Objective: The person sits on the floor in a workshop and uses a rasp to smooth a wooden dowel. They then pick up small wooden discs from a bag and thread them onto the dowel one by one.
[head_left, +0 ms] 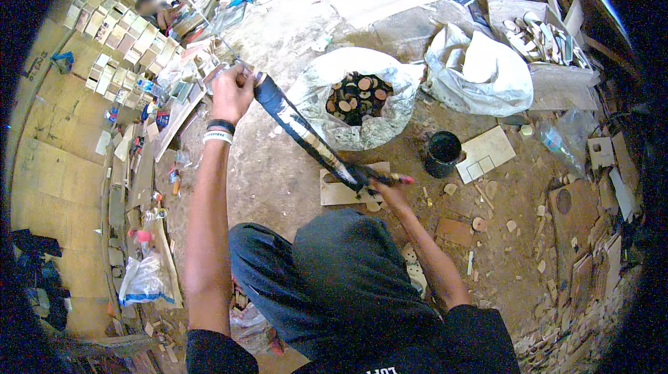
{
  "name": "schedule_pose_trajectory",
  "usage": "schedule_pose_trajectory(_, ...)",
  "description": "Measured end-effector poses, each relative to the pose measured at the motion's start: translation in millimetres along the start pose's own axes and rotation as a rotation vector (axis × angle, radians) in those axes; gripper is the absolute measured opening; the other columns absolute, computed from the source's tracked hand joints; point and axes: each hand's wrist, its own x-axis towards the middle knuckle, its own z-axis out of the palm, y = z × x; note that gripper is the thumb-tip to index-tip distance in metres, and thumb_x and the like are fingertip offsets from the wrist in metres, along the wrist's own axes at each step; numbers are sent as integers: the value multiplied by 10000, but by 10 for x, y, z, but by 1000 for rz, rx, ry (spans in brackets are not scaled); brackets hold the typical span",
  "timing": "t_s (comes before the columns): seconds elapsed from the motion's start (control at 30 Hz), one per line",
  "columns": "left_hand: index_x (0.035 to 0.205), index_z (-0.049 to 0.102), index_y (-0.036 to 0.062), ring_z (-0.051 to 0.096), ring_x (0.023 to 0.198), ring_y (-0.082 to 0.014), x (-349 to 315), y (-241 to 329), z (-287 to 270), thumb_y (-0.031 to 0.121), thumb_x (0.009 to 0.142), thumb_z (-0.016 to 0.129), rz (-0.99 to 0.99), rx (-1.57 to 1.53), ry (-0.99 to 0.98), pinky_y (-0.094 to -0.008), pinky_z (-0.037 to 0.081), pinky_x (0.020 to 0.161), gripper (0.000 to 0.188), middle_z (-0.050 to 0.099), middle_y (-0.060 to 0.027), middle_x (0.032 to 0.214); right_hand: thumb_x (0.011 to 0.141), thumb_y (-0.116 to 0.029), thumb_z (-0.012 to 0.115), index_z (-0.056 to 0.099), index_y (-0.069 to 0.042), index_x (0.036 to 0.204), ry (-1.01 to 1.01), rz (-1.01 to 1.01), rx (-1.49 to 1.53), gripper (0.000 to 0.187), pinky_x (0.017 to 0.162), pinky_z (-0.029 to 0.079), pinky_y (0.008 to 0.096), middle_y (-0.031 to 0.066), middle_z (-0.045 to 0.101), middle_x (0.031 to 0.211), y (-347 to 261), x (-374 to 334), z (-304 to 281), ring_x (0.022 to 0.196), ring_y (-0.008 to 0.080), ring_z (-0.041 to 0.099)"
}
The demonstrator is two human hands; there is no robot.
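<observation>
A long, narrow wooden-looking piece (298, 128), partly black and partly bare tan, slants across in front of me. At its upper end my left hand (233, 89) is closed around a thin rod (221, 38) that runs off to the far left; whether rod and piece are joined I cannot tell. By the lower end, my right hand (387, 192) is closed on what looks like a paintbrush (403, 179) with a pinkish handle tip. Its dark head seems to touch the piece. A black pot (443, 151) with dark contents stands to the right.
Beyond the piece stands a white sack (313, 85) of round wooden discs, with another white sack (480, 75) beside it. A pale board (486, 154) lies near the pot. Rows of small boxes (125, 33) fill the far left. Wood scraps litter the right floor. Another person sits far left.
</observation>
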Motion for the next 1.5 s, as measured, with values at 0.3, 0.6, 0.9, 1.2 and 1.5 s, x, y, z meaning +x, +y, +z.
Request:
schedule_pose_trajectory(0.3,751,658,6,614,526,-253,10,259,42,159,835,745,13,-52,71,-372,477,556,195,623,-138,591,884,-102,735,709,-20,1162,-15,-342,430,292,796,542,295,7,712,1024,-304,352,202,890,133,661)
schedule_pose_trajectory(0.6,733,690,13,639,550,-287,96,206,170,214,810,770,-68,71,106,-390,509,592,229,639,-132,594,949,-207,683,670,-55,1247,56,-22,130,335,884,522,312,15,712,1008,491,85,44,941,143,636)
schedule_pose_trajectory(0.9,717,709,-4,701,674,-354,135,315,242,183,773,752,-126,204,123,-433,555,699,200,683,-205,688,918,-240,710,689,-68,1228,90,-93,280,356,784,526,313,-4,702,1044,262,208,155,892,127,634)
schedule_pose_trajectory(1.2,707,726,-10,696,745,-409,89,247,251,138,728,703,-223,339,179,-469,553,796,151,684,-254,747,934,-220,695,670,-29,1224,170,-46,189,348,765,537,305,-4,700,1028,698,-89,100,870,124,644)
schedule_pose_trajectory(1.5,718,723,-2,701,759,-407,45,248,215,192,751,733,-256,318,158,-474,560,756,197,693,-240,767,873,-93,748,704,-43,1208,76,-160,531,342,793,550,269,14,722,1092,-324,397,411,897,114,664)
